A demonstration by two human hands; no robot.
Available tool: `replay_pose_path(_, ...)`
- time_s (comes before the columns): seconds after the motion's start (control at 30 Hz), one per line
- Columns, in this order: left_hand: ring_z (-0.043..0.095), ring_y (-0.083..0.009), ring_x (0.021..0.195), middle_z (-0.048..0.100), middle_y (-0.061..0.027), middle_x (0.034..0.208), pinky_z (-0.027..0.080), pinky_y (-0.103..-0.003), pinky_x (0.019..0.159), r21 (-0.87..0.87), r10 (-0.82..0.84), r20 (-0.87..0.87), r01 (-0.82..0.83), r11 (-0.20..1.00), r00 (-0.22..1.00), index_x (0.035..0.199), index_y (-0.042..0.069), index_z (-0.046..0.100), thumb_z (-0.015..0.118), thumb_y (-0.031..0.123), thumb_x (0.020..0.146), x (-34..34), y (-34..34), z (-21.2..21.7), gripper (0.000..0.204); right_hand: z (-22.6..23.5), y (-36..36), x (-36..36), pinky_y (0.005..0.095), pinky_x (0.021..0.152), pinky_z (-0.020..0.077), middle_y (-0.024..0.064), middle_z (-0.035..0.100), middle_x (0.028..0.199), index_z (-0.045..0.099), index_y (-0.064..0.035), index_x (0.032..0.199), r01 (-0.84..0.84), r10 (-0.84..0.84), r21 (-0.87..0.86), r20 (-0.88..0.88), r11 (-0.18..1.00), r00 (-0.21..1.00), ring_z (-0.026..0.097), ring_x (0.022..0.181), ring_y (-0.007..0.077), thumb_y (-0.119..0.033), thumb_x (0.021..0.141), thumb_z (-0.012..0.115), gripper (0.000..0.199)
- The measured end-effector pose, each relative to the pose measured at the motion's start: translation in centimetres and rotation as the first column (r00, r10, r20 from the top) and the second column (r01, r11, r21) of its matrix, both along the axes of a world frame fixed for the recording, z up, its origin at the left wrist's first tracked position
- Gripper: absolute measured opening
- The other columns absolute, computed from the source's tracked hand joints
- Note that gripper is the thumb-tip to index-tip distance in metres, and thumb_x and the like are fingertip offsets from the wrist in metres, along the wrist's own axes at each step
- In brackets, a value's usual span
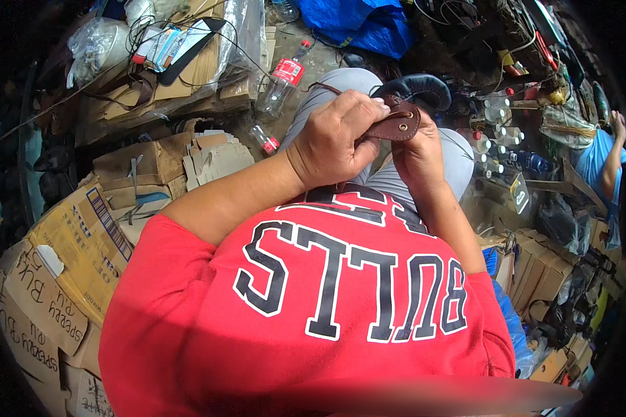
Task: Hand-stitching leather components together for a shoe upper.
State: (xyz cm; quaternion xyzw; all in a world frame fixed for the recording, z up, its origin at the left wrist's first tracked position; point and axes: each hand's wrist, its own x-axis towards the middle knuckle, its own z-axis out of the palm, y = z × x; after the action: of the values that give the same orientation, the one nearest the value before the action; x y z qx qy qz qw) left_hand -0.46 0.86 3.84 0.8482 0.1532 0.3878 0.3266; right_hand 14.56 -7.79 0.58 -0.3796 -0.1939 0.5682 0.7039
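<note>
Above my lap, a brown leather shoe upper [398, 127] with metal eyelets and stitching along its rim is held between both hands. My left hand [337, 135] is closed, its thumb and fingers pinching at the upper's left edge. My right hand [421, 153] grips the same piece from the right and below, its fingers partly hidden behind the leather. Just beyond, a black curved padded piece [417, 89] rests over my knees; whether it is joined to the leather I cannot tell. A thin brown strip [323, 86] lies over my left knee.
Plastic bottles with red labels [285, 76] lie left of my knees. Cardboard boxes [76, 243] are stacked at the left. Several small bottles [494, 132] stand at the right. A blue tarp [362, 24] lies ahead. At the far right, another person's arm [613, 149] shows.
</note>
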Motion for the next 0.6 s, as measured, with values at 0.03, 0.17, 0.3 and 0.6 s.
replay_pose_path(0.03, 0.062, -0.032, 0.091, 0.061, -0.0157, 0.098, 0.051, -0.037, 0.08, 0.039, 0.003, -0.003, -0.003, 0.999, 1.0, 0.102, 0.003, 0.061, 0.064, 0.0, 0.066, 0.1, 0.0, 0.1, 0.036, -0.1, 0.0, 0.1, 0.0252, 0.084, 0.0462, 0.0081, 0.066, 0.102, 0.064, 0.0011, 0.102, 0.001, -0.001, 0.002, 0.001, 1.0, 1.0, 0.061, 0.091, 0.0135, -0.003, 0.083, 0.063, 0.02)
replay_pose_path(0.17, 0.061, -0.0317, 0.092, 0.06, -0.0156, 0.099, 0.05, -0.037, 0.081, 0.02, -0.007, 0.004, 0.007, 1.0, 1.0, 0.101, 0.003, 0.061, 0.065, -0.001, 0.065, 0.1, 0.4, -0.2, 0.037, 0.2, -0.2, 0.9, 0.0234, 0.081, 0.0462, 0.0068, 0.065, 0.1, 0.066, 0.0013, 0.099, -0.003, 0.017, -0.061, 0.235, 0.998, 0.972, 0.061, 0.087, 0.0118, -0.005, 0.082, 0.066, 0.018)
replay_pose_path(0.3, 0.06, -0.0305, 0.096, 0.06, -0.0154, 0.102, 0.049, -0.036, 0.084, -0.051, 0.011, 0.037, -0.009, 0.999, 0.999, 0.101, 0.002, 0.06, 0.062, -0.004, 0.065, -0.2, 0.7, -0.6, 0.037, 0.2, -0.8, 1.7, 0.0226, 0.075, 0.0458, 0.0038, 0.064, 0.091, 0.069, -0.0003, 0.096, 0.079, 0.047, -0.128, 0.763, 0.989, 0.644, 0.058, 0.082, 0.0094, -0.007, 0.081, 0.069, 0.016)
replay_pose_path(0.6, 0.059, -0.0314, 0.1, 0.06, -0.0157, 0.109, 0.047, -0.036, 0.087, -0.082, 0.019, 0.052, -0.015, 0.997, 0.998, 0.102, 0.002, 0.059, 0.058, -0.006, 0.066, -0.2, 0.9, -0.8, 0.037, 0.2, -0.6, 1.6, 0.0222, 0.072, 0.0463, 0.0031, 0.063, 0.087, 0.068, 0.0003, 0.094, 0.084, 0.011, -0.109, 0.672, 0.99, 0.741, 0.058, 0.08, 0.0094, -0.008, 0.08, 0.071, 0.016)
